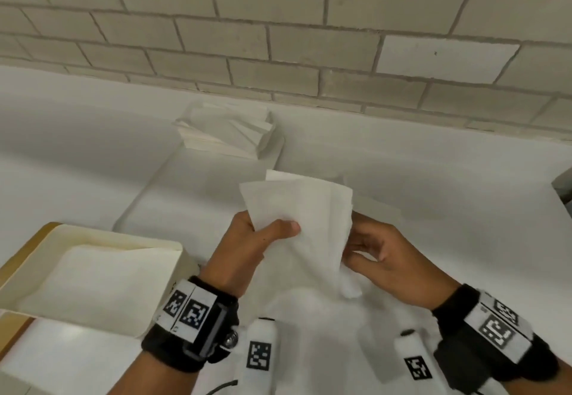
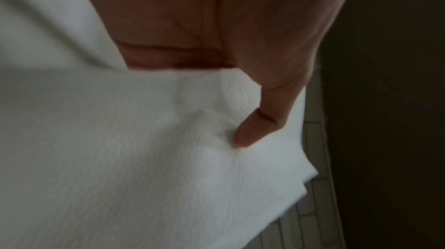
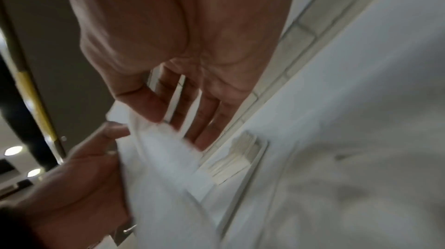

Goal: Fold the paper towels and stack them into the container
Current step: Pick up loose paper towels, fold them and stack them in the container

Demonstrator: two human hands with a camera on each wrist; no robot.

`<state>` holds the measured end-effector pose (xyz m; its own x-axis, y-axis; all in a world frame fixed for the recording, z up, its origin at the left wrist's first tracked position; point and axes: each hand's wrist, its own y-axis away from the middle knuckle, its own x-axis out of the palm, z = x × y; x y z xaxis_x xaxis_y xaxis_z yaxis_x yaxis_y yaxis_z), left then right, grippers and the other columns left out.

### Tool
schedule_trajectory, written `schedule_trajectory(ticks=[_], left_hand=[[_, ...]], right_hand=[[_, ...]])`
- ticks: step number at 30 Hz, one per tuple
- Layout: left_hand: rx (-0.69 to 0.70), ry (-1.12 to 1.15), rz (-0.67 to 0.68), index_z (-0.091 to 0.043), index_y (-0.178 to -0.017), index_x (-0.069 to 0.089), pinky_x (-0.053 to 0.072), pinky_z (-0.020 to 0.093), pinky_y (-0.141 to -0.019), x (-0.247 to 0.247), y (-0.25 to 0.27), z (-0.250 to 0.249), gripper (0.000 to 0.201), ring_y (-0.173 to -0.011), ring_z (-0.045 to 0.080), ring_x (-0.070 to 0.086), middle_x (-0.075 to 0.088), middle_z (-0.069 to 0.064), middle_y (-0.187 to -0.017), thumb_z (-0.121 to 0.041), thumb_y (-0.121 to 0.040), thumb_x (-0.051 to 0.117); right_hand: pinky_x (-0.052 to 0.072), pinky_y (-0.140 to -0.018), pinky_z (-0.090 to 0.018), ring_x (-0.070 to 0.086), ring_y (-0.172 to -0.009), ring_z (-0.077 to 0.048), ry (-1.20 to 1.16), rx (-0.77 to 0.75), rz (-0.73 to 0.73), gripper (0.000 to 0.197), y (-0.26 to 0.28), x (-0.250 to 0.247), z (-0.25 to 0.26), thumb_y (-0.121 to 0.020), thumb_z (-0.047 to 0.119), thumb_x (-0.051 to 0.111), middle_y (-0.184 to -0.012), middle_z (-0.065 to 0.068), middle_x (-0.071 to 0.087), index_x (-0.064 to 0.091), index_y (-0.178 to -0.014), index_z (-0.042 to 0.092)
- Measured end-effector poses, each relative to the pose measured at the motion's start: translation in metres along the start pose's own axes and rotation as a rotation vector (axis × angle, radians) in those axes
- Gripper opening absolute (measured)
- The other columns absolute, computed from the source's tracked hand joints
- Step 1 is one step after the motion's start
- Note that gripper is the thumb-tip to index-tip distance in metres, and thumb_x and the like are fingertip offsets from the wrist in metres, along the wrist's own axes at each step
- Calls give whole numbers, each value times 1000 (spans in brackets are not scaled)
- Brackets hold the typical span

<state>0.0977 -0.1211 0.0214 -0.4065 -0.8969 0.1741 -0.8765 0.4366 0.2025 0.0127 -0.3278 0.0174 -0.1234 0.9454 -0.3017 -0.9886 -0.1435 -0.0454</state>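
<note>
The towel (image 1: 305, 209) is held in the air above the table (image 1: 93, 153), beyond and right of the container (image 1: 173, 267). The left hand (image 1: 247, 249) pinches its left edge, thumb on top. The right hand (image 1: 383, 252) holds its right edge with curled fingers. A towel stack (image 1: 229, 130) lies farther back, well apart from the container, near the wall (image 1: 278, 23).

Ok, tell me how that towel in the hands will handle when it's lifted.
Probably floppy: the towel sags and creases between the left hand and right hand. Likely very light, since a thumb pinch carries it. Its dimpled surface suggests it won't slip.
</note>
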Motion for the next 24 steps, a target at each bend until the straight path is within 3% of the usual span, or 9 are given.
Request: schedule_trajectory(ticks=[3,8,10,11,12,14,18,22,24], left_hand=[[225,-332,-164,-26,-104,71,55,16,-70,-28,12,-37,22,-94,9,73,78,-15,-97,-13,-86,77],[604,-697,-68,-29,-144,37,49,8,-85,-40,42,-77,72,-104,-5,66,52,-35,-130,-1,-88,73],[617,-769,-37,-31,-153,24,53,10,-82,-37,48,-77,88,-94,1,71,55,-42,-124,-3,-86,73],[601,-813,-33,-35,-155,21,53,10,-77,-34,50,-77,92,-88,5,72,60,-41,-117,-8,-85,74],[585,-876,-41,-40,-154,22,52,9,-73,-33,50,-74,92,-84,8,72,66,-33,-112,-13,-83,75],[618,-1007,-60,-44,-140,43,45,2,-68,-26,46,-71,71,-78,7,69,71,-23,-95,-17,-83,76],[758,-956,-75,-45,-84,56,39,2,-60,-12,39,-70,25,-67,-3,61,66,-16,-72,-26,-82,71],[601,-325,128,-36,-84,79,55,13,-71,-8,37,-69,14,-83,2,74,78,-17,-87,-31,-74,85],[502,-35,323,-33,-92,81,57,18,-75,0,33,-61,30,-88,4,75,79,-14,-89,-42,-65,90]], right_hand=[[48,-97,-23,64,-110,-12,50,36,9,32,-47,20,-15,-92,-4,52,-119,-2,67,64,-118,11],[32,-110,-30,39,-134,-18,837,71,242,50,-82,42,-62,-98,13,50,-155,7,34,40,-146,23],[47,-95,-39,58,-115,-23,992,-74,176,55,-72,44,-66,-81,13,75,-133,0,58,57,-133,18],[56,-76,-39,68,-90,-21,1041,-163,104,55,-66,42,-69,-60,14,90,-107,0,70,69,-111,17],[57,-60,-34,67,-68,-18,1089,-199,58,54,-59,39,-71,-43,15,97,-85,3,71,73,-91,19],[55,-56,-33,65,-62,-18,1126,-160,18,44,-50,32,-74,-39,17,98,-76,3,70,74,-76,22],[44,-95,-40,61,-96,-17,943,-19,-85,18,-34,8,-66,-90,21,68,-101,9,70,73,-106,27],[49,-82,-15,66,-89,-3,326,14,-561,13,-16,-16,-18,-95,20,64,-99,13,72,70,-105,26],[54,-75,-18,70,-85,-8,31,23,-651,8,-7,-24,20,-94,20,65,-96,11,74,69,-100,25]])
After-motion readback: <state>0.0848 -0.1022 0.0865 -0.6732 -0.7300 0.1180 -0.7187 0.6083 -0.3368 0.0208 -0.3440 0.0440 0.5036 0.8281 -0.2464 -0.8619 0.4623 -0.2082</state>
